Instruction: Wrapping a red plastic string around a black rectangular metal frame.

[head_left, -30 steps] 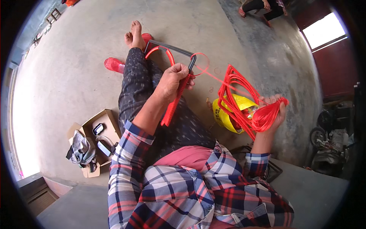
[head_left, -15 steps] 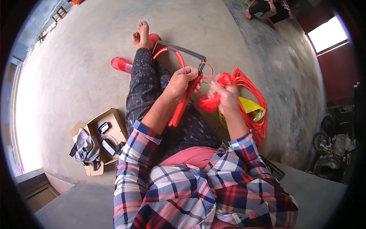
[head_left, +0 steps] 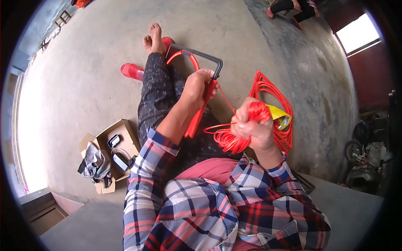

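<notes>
My left hand is closed around a black rectangular frame that rests over my legs. Red cord is wound tightly along one side of it, making a wrapped band below my fingers. A red-covered curved piece sits inside the frame's far end. To the right, my right hand is clenched on a bundle of red cord, whose loops spill out on both sides of the fist. A single strand runs taut from the bundle up to the wrapped side at my left fingers.
A larger coil of red cord lies on the floor at right, around a yellow bag. At left, a cardboard box holds small devices beside a grey cloth. Red slippers lie near my feet. Another person sits far right.
My right hand has drawn back toward my body with the cord bundle. The small loop by the frame's corner has been pulled into a straight strand. My left hand keeps its hold.
</notes>
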The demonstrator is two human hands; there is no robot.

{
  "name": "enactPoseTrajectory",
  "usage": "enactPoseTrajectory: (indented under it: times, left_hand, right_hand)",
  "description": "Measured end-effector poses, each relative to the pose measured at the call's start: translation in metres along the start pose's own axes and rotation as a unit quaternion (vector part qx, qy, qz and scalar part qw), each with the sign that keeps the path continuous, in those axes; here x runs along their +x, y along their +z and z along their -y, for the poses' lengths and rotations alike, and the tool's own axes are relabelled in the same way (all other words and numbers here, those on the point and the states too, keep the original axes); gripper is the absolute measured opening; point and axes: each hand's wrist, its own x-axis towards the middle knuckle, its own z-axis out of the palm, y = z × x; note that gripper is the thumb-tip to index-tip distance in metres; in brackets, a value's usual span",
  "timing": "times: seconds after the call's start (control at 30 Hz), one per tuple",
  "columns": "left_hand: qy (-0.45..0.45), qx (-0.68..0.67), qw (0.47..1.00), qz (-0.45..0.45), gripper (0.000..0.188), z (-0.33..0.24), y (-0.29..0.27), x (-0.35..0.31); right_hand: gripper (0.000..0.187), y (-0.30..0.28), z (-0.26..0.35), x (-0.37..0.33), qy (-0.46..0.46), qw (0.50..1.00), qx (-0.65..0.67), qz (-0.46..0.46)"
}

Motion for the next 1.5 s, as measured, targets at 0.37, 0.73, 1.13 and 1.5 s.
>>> enactPoseTrajectory:
  times: [0.37, 0.73, 1.13, 1.5]
  left_hand:
    - [0.350, 0.235, 0.899, -0.121, 0.015, -0.022, 0.024, -0.033]
    - [0.355, 0.507, 0.737, -0.271, 0.012, -0.038, 0.010, -0.011]
    - [0.144, 0.237, 0.954, -0.113, 0.016, -0.041, 0.024, -0.023]
    - [0.040, 0.128, 0.986, -0.099, 0.007, -0.030, 0.023, -0.019]
  right_hand:
    - [0.024, -0.023, 0.049, 0.055, -0.183, 0.824, -0.534, 0.050]
    - [0.035, -0.047, -0.031, 0.111, -0.109, 0.870, -0.462, -0.133]
    - [0.028, -0.054, 0.035, -0.008, -0.193, 0.980, 0.018, -0.047]
    - [0.026, -0.134, -0.043, -0.080, 0.010, 0.946, -0.134, -0.294]
